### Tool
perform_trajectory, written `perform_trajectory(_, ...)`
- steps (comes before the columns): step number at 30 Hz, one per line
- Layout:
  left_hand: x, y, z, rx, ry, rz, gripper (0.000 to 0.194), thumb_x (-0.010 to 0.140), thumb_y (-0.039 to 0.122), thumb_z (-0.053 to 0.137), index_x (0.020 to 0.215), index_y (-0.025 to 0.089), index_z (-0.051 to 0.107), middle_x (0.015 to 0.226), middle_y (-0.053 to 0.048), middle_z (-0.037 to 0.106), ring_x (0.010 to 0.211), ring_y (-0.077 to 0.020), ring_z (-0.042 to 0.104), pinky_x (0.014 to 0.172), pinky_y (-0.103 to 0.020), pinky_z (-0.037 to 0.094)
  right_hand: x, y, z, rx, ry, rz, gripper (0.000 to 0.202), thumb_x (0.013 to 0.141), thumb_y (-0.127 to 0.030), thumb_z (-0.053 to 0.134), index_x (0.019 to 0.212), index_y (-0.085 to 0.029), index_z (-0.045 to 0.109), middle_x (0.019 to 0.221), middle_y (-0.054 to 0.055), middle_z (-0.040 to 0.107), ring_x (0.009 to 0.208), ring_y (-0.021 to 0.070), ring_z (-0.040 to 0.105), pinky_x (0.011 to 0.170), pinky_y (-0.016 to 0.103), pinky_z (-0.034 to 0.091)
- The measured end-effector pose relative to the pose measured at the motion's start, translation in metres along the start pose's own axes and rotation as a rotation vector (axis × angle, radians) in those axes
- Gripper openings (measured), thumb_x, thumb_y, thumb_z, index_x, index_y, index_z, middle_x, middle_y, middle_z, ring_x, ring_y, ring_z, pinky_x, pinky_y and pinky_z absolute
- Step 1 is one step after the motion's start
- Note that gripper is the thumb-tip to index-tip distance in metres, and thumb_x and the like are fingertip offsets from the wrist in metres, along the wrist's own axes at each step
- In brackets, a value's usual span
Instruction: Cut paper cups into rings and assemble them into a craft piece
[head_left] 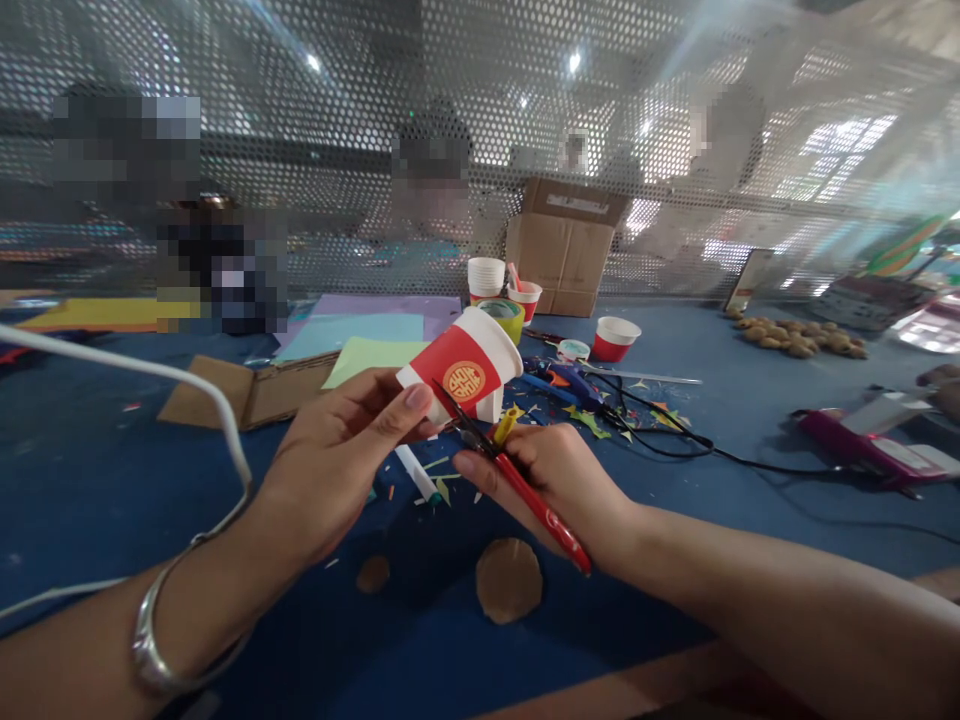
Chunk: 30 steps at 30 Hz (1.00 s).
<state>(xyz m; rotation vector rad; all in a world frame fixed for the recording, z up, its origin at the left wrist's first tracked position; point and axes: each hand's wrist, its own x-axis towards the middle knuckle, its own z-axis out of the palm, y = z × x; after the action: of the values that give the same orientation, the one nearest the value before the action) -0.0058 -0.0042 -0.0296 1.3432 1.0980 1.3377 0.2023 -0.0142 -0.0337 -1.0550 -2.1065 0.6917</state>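
Note:
My left hand [345, 450] is closed around a red and white paper cup [439, 365] near its base. The cup lies tilted on its side, its mouth toward the upper right and a round gold emblem facing me. My right hand [555, 480] grips red-handled scissors [529, 500], whose dark blades point up and left at the cup's lower edge. Whether the blades cut into the paper I cannot tell. A small yellow piece [508, 424] shows beside the scissors' pivot. Below the hands, a larger cardboard disc [509, 580] and a smaller disc [373, 574] lie on the blue table.
Behind the cup stand stacked cups [486, 275], yellow tape [504, 318] and another cup [615, 338]. Coloured paper [360, 335] and folded cardboard [225, 388] lie left. A blue glue gun [574, 383] with black cable and a purple tool [862, 445] lie right. A white cable crosses left.

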Motion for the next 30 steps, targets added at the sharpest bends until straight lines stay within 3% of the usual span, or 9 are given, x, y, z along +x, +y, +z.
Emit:
perform_trajectory(10, -0.004, 0.011, 0.000, 0.174, -0.021, 0.068, 0.039, 0.084, 0.052, 0.085, 0.106, 0.021, 0.076, 0.097, -0.004, 0.081, 0.089, -0.0200, 0.075, 0.080, -0.026, 0.058, -0.001, 0.001, 0.001, 0.025, -0.016, -0.003, 0.045, 0.101, -0.033, 0.058, 0.060, -0.019, 0.046, 0.059, -0.003, 0.047, 0.052, 0.0067, 0.039, 0.052, 0.022, 0.029)
perform_trajectory(16, -0.003, 0.018, 0.000, 0.249, -0.015, 0.090, 0.039, 0.085, 0.049, 0.083, 0.109, 0.020, 0.077, 0.096, -0.005, 0.082, 0.086, -0.0200, 0.075, 0.074, -0.025, 0.059, 0.000, -0.001, -0.001, 0.004, -0.039, 0.023, 0.052, 0.102, -0.041, 0.057, 0.058, -0.020, 0.040, 0.059, -0.004, 0.041, 0.052, 0.0067, 0.034, 0.051, 0.023, 0.027)
perform_trajectory(20, -0.001, 0.020, -0.001, 0.254, -0.032, 0.092, 0.035, 0.084, 0.045, 0.084, 0.107, 0.020, 0.077, 0.097, -0.004, 0.083, 0.089, -0.0210, 0.076, 0.078, -0.027, 0.060, 0.001, 0.001, -0.001, 0.014, -0.060, 0.075, 0.057, 0.101, -0.049, 0.059, 0.056, -0.019, 0.042, 0.058, -0.004, 0.041, 0.051, 0.0067, 0.032, 0.050, 0.023, 0.026)
perform_trajectory(30, 0.006, 0.011, -0.009, 0.207, -0.160, -0.005, 0.044, 0.083, 0.056, 0.083, 0.115, 0.025, 0.080, 0.102, -0.005, 0.083, 0.100, -0.0258, 0.076, 0.087, -0.033, 0.061, 0.001, 0.003, 0.001, -0.027, -0.076, 0.097, 0.055, 0.102, -0.046, 0.057, 0.056, -0.019, 0.043, 0.057, -0.004, 0.043, 0.051, 0.0069, 0.034, 0.049, 0.023, 0.026)
